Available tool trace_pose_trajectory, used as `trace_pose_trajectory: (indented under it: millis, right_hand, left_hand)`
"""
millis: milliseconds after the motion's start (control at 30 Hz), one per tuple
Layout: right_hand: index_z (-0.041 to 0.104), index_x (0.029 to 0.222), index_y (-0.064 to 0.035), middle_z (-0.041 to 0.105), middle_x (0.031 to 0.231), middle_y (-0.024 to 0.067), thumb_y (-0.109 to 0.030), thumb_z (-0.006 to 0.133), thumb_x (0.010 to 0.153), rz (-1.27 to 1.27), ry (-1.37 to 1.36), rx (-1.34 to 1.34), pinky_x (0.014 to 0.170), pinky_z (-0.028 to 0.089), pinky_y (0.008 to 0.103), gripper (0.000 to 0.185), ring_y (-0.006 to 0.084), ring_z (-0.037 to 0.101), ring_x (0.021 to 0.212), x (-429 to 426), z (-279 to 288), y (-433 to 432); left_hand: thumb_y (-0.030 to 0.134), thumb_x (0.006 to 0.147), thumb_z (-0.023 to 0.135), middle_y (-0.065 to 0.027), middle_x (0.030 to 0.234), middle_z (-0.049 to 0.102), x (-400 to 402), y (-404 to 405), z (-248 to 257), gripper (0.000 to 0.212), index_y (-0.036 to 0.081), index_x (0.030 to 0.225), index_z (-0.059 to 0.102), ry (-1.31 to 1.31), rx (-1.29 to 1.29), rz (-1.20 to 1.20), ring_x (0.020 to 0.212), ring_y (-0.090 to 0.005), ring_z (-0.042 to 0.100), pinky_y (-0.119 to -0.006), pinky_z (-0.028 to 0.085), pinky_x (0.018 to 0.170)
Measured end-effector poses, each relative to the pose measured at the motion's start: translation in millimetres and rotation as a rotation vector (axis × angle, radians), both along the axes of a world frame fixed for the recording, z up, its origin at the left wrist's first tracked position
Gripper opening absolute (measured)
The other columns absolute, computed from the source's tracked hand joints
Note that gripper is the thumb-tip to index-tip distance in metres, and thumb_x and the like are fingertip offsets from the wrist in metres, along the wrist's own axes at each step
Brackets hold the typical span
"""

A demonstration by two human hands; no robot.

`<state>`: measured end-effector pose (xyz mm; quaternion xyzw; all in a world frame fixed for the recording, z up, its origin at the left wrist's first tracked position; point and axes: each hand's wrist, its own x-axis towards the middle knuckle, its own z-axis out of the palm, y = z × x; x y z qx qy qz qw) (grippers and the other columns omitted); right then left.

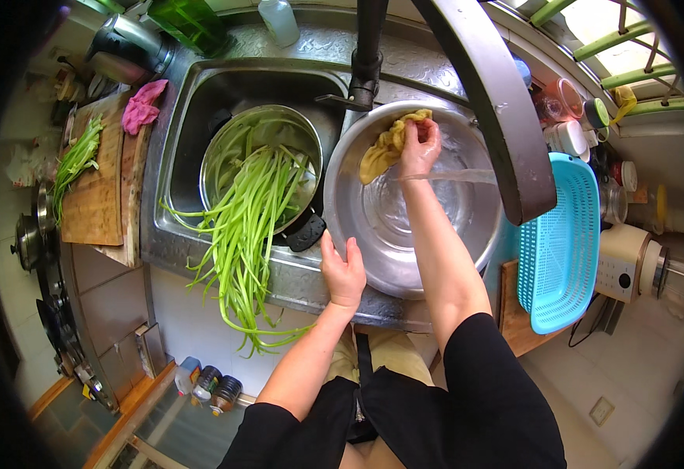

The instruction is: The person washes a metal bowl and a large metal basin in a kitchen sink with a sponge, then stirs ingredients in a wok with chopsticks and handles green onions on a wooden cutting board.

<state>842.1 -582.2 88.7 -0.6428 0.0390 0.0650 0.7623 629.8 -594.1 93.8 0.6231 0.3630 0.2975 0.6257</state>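
My right hand (421, 143) grips a wet yellow cloth (384, 153) against the upper inner wall of a large stainless steel basin (356, 234). Water from the black faucet (517, 135) streams across my right wrist into the basin. My left hand (343, 269) rests at the basin's lower left rim, fingers apart, its far side hidden. Left of it, a steel pot (202, 170) with black handles stands in the sink (183, 117). Long green leafy stalks (242, 217) lie in the pot and hang over its rim and the sink's front edge.
More green stalks (78, 155) lie on a wooden cutting board (98, 205) at left, near a pink cloth (141, 106). A blue plastic basket (564, 246) stands at right, beside a blender (626, 264). Bottles (278, 23) stand behind the sink. The faucet arches over the basin.
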Motion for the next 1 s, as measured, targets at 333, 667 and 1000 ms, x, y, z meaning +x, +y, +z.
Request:
trace_pose_trajectory:
  millis: [333, 667, 1000]
  right_hand:
    - [0.057, 0.102, -0.0033, 0.045, 0.111, 0.0169, -0.022, 0.062, 0.082, 0.597, -0.262, -0.252, 0.093, 0.036, 0.0349, 0.028, 0.0312, 0.045, 0.106, -121, -8, -22]
    - [0.07, 0.088, -0.0082, 0.062, 0.101, 0.011, -0.024, 0.051, 0.08, 1.309, -0.347, -1.483, 0.093, 0.038, 0.0371, 0.026, 0.028, 0.05, 0.101, -82, 63, -174]
    - [0.04, 0.127, 0.0084, 0.019, 0.144, 0.0226, -0.008, 0.043, 0.077, 0.69, -0.68, -1.566, 0.106, 0.012, 0.0569, 0.052, 0.0468, 0.013, 0.132, -5, -38, -134]
  left_hand:
    - [0.024, 0.094, 0.048, -0.0187, 0.1, 0.06, 0, -1, -2, 0.039, -0.008, 0.116, 0.045, 0.215, 0.238, 0.074, 0.086, -0.0208, 0.059, -0.031, 0.047, 0.075]
    - [0.007, 0.087, 0.052, -0.0168, 0.103, 0.061, 4, 6, 0, 0.04, -0.007, 0.123, 0.039, 0.037, -0.051, 0.007, 0.093, -0.0202, 0.059, -0.029, 0.045, 0.081]
    - [0.0, 0.088, 0.048, -0.0133, 0.115, 0.054, 1, 5, -1, 0.037, -0.007, 0.123, 0.038, 0.04, -0.083, -0.036, 0.103, -0.0174, 0.053, -0.027, 0.039, 0.091]
